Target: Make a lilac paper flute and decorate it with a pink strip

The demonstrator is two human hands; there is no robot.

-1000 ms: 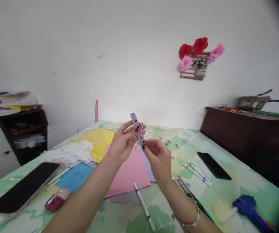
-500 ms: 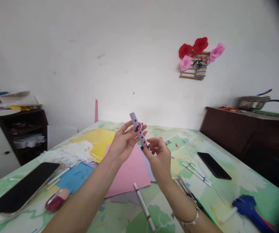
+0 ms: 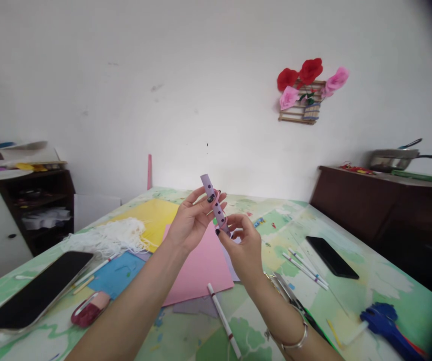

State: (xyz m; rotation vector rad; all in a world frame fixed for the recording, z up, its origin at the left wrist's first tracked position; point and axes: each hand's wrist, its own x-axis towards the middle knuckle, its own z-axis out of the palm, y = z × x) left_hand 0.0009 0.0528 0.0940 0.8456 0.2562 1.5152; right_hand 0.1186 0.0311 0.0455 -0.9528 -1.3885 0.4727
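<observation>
Green-patterned covering spreads over the desk [image 3: 351, 296], which fills the lower half of the frame beneath a plain white wall. Nearest the camera, both forearms rise from the bottom edge and converge toward the centre. The right wrist carries a silver bangle [image 3: 294, 343] at the lower right. A white pen with a red band [image 3: 223, 320] lies on the desk between the forearms, and a dark red case [image 3: 90, 308] sits at the lower left beside a large black phone [image 3: 35, 296].

At the centre, the left hand [image 3: 189, 223] is raised with the palm turned inward, its fingers partly curled and its thumb pressed against a lilac paper tube [image 3: 214, 203] dotted with dark spots. The tube is held above the desk, tilted, its top end leaning toward the upper left. The right hand [image 3: 242, 248] sits just below, wrist bent, fingers curled loosely, pinching the tube's lower end.

Behind the hands lie a pink sheet [image 3: 200, 268], a blue sheet [image 3: 116, 276], a yellow sheet [image 3: 151, 215] and a heap of white string [image 3: 108, 238]. Farther right rest a smaller black phone [image 3: 332, 256] and blue scissors [image 3: 385, 321]. Paper flowers [image 3: 309, 80] hang on the wall at the upper right.
</observation>
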